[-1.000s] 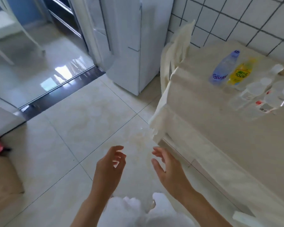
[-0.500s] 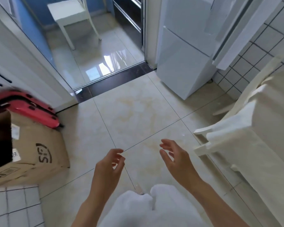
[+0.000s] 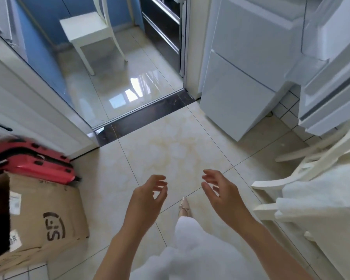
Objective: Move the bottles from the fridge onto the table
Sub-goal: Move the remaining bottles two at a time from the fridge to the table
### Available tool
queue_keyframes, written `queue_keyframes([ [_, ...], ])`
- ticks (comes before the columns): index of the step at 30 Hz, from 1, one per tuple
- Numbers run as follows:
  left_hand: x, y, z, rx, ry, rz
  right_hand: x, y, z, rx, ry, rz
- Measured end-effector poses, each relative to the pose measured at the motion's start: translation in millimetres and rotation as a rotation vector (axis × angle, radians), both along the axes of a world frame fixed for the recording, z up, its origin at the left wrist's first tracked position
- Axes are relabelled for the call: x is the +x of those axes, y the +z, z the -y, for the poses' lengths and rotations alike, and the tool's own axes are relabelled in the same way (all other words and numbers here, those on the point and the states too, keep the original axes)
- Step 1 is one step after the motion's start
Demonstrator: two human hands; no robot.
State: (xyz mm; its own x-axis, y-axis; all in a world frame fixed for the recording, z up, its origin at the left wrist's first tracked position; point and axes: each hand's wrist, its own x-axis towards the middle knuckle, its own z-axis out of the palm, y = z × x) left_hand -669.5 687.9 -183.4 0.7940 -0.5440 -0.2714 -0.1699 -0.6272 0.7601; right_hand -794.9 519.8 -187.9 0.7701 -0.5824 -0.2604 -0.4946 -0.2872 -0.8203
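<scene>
Hands hang in front of the body over the beige floor tiles (image 3: 176,146), both holding nothing: the left hand (image 3: 148,201) has its fingers loosely curled, the right hand (image 3: 222,195) has its fingers spread and slightly bent. Between them, lower down, a pale pointed shoe (image 3: 183,207) shows below a white garment (image 3: 190,249). No bottles can be seen in this view. The white fridge (image 3: 247,63) stands at upper right, its door (image 3: 331,63) swung open toward the camera. A table (image 3: 321,199) draped in a white cloth fills the right edge, with a white chair (image 3: 303,156) beside it. At left sit a cardboard box (image 3: 45,217) and, just behind it, a red suitcase (image 3: 30,160). Beyond the dark threshold (image 3: 141,116), another white chair (image 3: 89,31) stands on a glossy floor
</scene>
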Motion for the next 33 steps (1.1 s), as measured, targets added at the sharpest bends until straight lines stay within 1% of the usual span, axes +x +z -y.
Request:
queue_keyframes([
  [4, 62, 15, 40, 0.043, -0.048, 0.026, 61, 12, 43, -0.015, 0.050, 0.004],
  [9, 125, 24, 90, 0.016, -0.034, 0.062, 129, 30, 94, -0.051, 0.100, 0.047],
  [16, 201, 12, 156, -0.050, -0.024, 0.053, 198, 39, 159, -0.048, -0.007, 0.071],
  [20, 259, 1, 204, -0.086, -0.050, 0.029, 240, 35, 201, -0.064, -0.090, 0.073],
  [22, 294, -2, 234, -0.092, -0.095, 0.019, 266, 32, 223, -0.070, -0.149, 0.072],
  [28, 397, 10, 324, -0.049, -0.349, 0.032, 333, 34, 280, -0.060, -0.317, 0.050],
  [33, 468, 26, 422, -0.082, -0.505, 0.048, 379, 45, 331, -0.055, -0.467, 0.070],
])
